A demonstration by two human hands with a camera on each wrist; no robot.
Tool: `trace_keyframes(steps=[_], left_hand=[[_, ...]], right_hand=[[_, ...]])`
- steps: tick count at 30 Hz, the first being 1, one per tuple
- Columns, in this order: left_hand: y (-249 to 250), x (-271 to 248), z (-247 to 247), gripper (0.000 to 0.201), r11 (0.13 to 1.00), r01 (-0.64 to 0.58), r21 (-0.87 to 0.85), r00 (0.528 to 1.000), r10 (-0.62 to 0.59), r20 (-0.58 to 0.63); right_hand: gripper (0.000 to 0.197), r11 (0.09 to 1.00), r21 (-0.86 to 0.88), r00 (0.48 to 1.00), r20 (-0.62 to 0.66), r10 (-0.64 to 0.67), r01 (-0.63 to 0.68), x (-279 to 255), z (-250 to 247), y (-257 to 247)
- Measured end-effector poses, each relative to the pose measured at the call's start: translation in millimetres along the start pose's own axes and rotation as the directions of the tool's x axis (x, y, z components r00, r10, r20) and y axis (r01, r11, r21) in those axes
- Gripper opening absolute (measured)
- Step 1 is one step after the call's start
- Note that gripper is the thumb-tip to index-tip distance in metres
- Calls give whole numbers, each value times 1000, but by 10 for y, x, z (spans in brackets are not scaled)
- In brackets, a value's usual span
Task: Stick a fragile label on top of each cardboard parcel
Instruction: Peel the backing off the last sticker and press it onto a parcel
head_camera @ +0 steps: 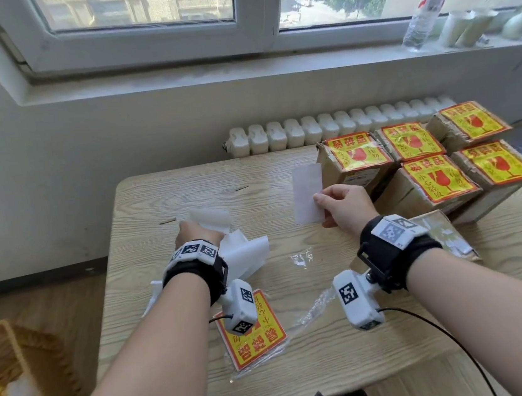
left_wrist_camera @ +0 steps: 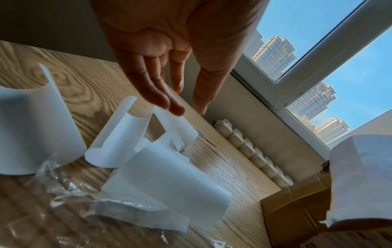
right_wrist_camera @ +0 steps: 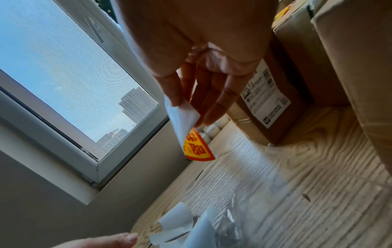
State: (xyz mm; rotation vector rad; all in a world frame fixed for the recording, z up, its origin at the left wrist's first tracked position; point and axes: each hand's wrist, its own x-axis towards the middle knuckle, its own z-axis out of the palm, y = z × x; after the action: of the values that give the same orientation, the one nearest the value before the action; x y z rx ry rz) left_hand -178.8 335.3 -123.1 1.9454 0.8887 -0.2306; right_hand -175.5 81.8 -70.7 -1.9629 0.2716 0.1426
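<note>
My right hand (head_camera: 319,203) pinches a fragile label (head_camera: 308,193) by its lower right edge above the table, white back toward me. In the right wrist view thumb and fingers (right_wrist_camera: 177,94) grip that label (right_wrist_camera: 196,148), whose yellow-and-red face shows below. My left hand (head_camera: 198,233) hovers over a pile of white backing papers (head_camera: 243,252); its straight fingers (left_wrist_camera: 161,94) just touch one curled backing paper (left_wrist_camera: 176,129). Several labelled cardboard parcels (head_camera: 434,176) stand at the right rear. A plain parcel (head_camera: 444,231) lies partly hidden under my right wrist. A bagged label stack (head_camera: 259,333) lies near me.
The wooden table (head_camera: 306,366) also carries crumpled clear plastic (head_camera: 301,258). A wicker basket (head_camera: 8,377) with scraps sits on the floor at the left. Behind the table are a white radiator (head_camera: 326,127) and a windowsill with a bottle (head_camera: 426,3).
</note>
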Motion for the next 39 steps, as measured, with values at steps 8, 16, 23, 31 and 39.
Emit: trace_keyframes(steps=[8, 16, 23, 31, 39], left_hand=[[468, -553, 128, 33, 966, -151, -209, 954, 198, 226], [876, -1020, 140, 44, 952, -55, -300, 927, 160, 340], [1013, -1416, 420, 21, 920, -65, -387, 936, 190, 295], [1183, -1817, 784, 13, 860, -114, -498, 967, 211, 142], [1234, -2202, 1074, 22, 864, -93, -496, 934, 248, 257]], right_hand=[[5, 982, -85, 982, 94, -161, 169, -140, -84, -140], [10, 932, -152, 931, 219, -293, 329, -333, -365, -346], [12, 911, -162, 906, 262, -332, 381, -378, -890, -318], [32, 881, -166, 878, 275, -391, 444, -340, -1566, -134], [9, 952, -28, 937, 184, -296, 306, -247, -2026, 117]])
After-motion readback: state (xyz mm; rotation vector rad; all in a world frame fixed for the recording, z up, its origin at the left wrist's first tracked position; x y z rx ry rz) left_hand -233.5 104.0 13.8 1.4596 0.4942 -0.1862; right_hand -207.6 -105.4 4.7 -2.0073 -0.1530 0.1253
